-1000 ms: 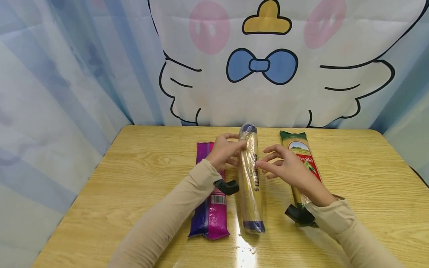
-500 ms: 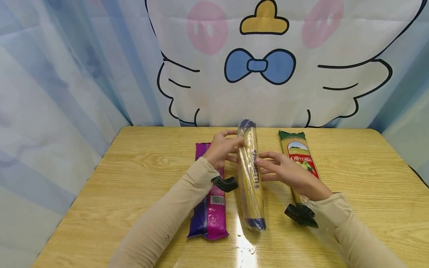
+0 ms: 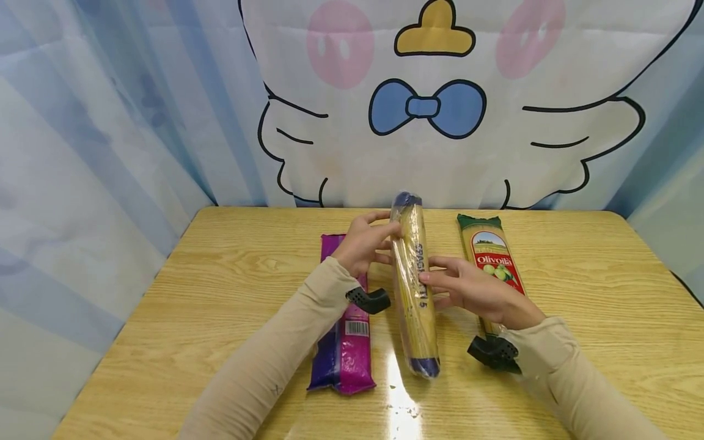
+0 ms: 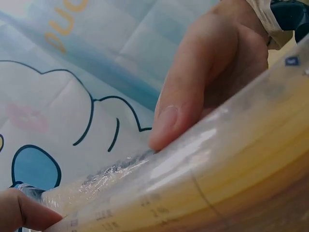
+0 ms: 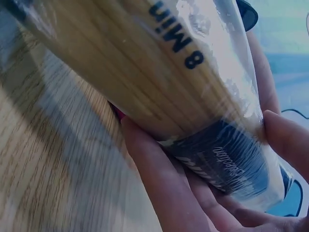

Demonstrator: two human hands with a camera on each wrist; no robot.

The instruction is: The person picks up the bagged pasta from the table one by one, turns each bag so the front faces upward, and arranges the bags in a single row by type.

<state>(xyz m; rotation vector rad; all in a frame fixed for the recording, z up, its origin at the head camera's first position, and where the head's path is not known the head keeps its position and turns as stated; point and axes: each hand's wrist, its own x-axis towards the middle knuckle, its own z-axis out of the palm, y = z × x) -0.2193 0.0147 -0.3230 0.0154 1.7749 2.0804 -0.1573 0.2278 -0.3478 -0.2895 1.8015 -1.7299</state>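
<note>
A clear-wrapped pack of spaghetti [image 3: 415, 330] with dark blue ends slants over the middle of the table, held between both hands. My left hand [image 3: 360, 245] grips its upper left side, thumb on top and fingers passing behind. From the right, my right hand [image 3: 475, 290] pinches the pack, with the thumb on the printed front and the other fingers underneath. Up close in the right wrist view, the spaghetti pack [image 5: 140, 72] reads "8 Min", and fingers [image 5: 164, 179] curl beneath it. The left thumb [image 4: 176, 116] presses on the film in the left wrist view.
A pink and purple packet [image 3: 357, 360] with a barcode lies left of the spaghetti, partly under the left forearm. To the right lies a green-topped Olivoilà pasta pack [image 3: 497, 260], its lower part behind the right hand. A printed curtain [image 3: 429, 165] hangs behind the wooden table [image 3: 231, 275].
My right hand has closed in on the spaghetti pack and now grips its right side. The pack has tilted, its far end rising slightly and its near end shifting a little right.
</note>
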